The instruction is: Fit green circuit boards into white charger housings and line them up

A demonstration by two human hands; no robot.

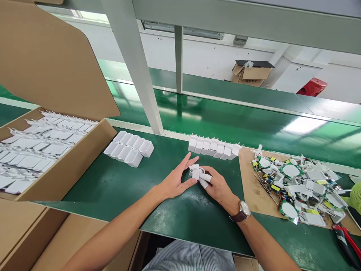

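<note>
My right hand, with white covers on some fingertips, grips a small white plastic housing above the bench. Beside it, my left hand has its fingers spread; its thumb tip is at the housing's lower edge, and whether it touches I cannot tell. Just beyond the hands stands a row of white housings with thin prongs on top. To the left, a block of open, hollow white cases sits in two rows.
An open cardboard box at the left holds rows of white parts. On the right, a brown board carries piled circuit boards and tweezers. Red-and-black pliers lie at the near right. A grey post rises behind the bench.
</note>
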